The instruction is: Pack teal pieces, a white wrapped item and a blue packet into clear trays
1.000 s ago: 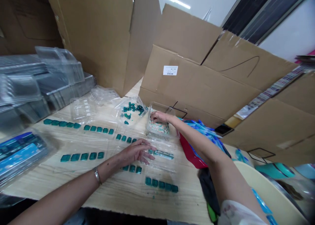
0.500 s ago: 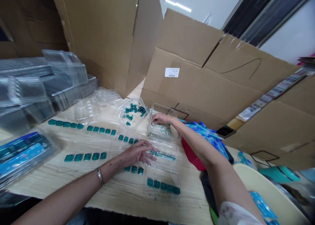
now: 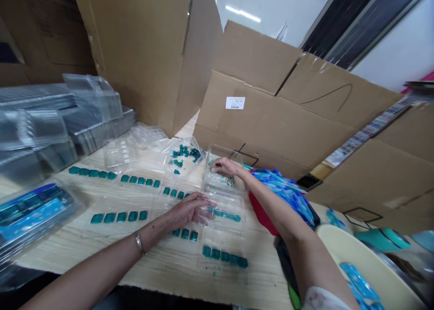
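Works before a large cardboard box, stood along the back perhaps as a screen. Uses most of the wooden table, probably to have everything within reach. At left, nests clear plastic trays in stacks, likely to save room. At right, stores blue packets in a red bin — presumably against sliding — and a few more in a beige basin.

Dips the right hand into a clear container of small pale and green bits, with fingers bent close; cannot tell whether pinching any. Lays the left hand palm down, fingers spread and visibly gripping nothing, over a clear tray just in front of the container, seemingly to steady it. Around there, sets teal blocks in short rows, perhaps for easy counting.

On the cardboard, bears a patterned strip and a smaller white label — both too small to read.
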### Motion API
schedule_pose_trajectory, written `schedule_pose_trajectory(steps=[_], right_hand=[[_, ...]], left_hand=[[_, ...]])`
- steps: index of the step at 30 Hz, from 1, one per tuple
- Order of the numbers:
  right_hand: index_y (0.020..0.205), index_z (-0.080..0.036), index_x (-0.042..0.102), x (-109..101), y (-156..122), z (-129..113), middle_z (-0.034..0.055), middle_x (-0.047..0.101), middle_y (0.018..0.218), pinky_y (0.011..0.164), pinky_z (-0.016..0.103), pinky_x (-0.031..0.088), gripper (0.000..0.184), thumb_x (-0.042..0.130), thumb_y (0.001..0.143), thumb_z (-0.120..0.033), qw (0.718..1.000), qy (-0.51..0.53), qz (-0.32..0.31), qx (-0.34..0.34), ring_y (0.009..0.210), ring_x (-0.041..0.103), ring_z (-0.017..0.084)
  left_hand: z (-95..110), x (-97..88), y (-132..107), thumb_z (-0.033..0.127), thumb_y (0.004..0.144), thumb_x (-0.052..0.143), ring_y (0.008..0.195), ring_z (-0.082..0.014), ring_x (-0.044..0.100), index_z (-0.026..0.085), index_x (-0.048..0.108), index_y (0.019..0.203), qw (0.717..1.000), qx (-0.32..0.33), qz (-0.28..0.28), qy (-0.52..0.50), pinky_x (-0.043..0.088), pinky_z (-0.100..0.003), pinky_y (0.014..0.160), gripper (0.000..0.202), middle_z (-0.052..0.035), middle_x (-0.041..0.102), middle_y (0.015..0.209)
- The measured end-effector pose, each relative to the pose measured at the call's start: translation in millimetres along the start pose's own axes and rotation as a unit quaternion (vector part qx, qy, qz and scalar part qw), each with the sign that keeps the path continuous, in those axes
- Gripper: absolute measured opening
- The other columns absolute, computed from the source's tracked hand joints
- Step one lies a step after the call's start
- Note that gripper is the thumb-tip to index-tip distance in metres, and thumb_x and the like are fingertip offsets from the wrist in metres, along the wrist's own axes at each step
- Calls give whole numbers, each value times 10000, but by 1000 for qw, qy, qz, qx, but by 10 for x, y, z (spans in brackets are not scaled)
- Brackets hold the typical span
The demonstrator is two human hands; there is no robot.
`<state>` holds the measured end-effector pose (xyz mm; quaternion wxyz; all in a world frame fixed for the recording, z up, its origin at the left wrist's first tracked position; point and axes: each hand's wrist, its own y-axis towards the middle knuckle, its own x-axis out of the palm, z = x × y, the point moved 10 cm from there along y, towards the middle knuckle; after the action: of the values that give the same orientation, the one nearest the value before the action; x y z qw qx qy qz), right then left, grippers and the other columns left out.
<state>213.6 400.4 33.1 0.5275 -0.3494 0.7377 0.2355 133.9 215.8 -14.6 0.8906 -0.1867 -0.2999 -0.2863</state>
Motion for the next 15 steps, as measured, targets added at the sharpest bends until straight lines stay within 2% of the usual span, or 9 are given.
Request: schedule_pose_trajectory(steps=[4,8,10,13,15], right_hand=[[888,-109,659,-238,-163,78,57,642,809,667,227,416,243,605,745,-297,994,15,89,65,707,555,137],[719,-146,687,-153,-220,-38,38,670,766,736,227,419,111,698,624,-202,993,25,86,74,755,586,142],[699,-155,685,-150,-251,-90,29,674,740,733,232,425,96,699,616,-201,991,31,96,85,743,593,144],[767,-140,680,-328,-398,-186,45,675,759,693,254,441,162,655,675,-272,979,59,152,121,704,591,146],[804,-124,672,-500,-591,-300,51,667,747,649,258,447,251,662,672,-338,956,140,206,154,661,584,143]], left_hand=[[20,-2,1,295,754,645,828,-256,678,174,488,940,1000,8,0,-4,547,-306,582,272,-137,601,1163],[7,7,0,294,757,645,833,-260,677,172,483,946,1000,9,-8,6,543,-307,586,277,-146,600,1165],[9,-1,2,295,764,639,839,-260,675,174,482,949,1000,14,-6,11,542,-308,592,271,-145,599,1167],[40,-15,-1,303,773,630,849,-258,673,172,488,943,1000,27,1,14,541,-314,613,258,-145,591,1184],[78,-3,-13,331,786,614,859,-255,671,169,496,943,999,39,0,14,539,-311,622,255,-149,583,1198]])
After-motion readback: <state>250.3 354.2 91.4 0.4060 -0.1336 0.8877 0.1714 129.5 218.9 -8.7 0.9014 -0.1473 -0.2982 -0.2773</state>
